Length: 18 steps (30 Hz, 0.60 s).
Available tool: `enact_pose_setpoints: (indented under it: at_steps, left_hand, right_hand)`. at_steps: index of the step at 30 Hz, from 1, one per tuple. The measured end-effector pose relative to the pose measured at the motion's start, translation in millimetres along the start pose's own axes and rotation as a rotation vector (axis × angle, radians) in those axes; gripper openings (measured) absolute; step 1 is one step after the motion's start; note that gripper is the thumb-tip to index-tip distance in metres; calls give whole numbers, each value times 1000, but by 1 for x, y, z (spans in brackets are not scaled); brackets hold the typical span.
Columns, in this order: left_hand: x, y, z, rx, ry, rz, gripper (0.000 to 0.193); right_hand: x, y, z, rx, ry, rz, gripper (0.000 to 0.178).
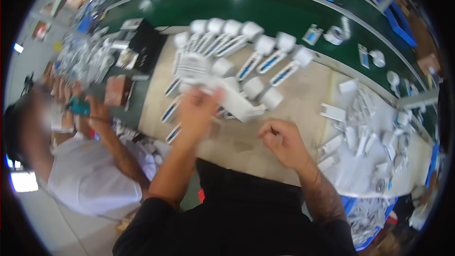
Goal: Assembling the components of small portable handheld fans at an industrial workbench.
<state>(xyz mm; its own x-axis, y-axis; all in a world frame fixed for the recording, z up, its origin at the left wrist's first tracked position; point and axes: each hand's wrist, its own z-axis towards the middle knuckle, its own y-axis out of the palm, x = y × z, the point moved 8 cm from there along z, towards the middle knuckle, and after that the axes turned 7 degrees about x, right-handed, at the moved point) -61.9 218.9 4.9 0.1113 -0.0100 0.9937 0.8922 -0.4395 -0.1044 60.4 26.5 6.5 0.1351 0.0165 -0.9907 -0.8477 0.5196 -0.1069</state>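
Left of the middle of the beige surface [308, 102], a white handle [234, 102] slants out from the left hand [196, 114] at about three o'clock; that hand's fingers are bent at its near end, but blur hides it, so I cannot tell how tightly they close. At four o'clock from them, the right hand [284, 144] has its fingers loosely curled, half open, with nothing seen in them. A white ribbed piece [194, 66] sits at twelve o'clock, and two white cups [271, 98] at two. White gadgets [264, 45] with round heads fan from eight o'clock round to two. Farther out, loose white parts [360, 132] lie at three o'clock, a black box [144, 47] stands at eleven, and a co-worker [95, 175] in a white shirt, at eight, holds a teal tool [78, 106].
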Motion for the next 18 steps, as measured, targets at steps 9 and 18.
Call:
enact_pose_setpoints:
  at_steps: [9,18]
  left_hand:
    - [17,-153,174,99,412,1150,34]
    - [-42,-151,154,33,217,1014,42]
  right_hand:
    - [-6,-247,163,586,-307,-950,48]
    - [97,-280,199,373,-46,-972,56]
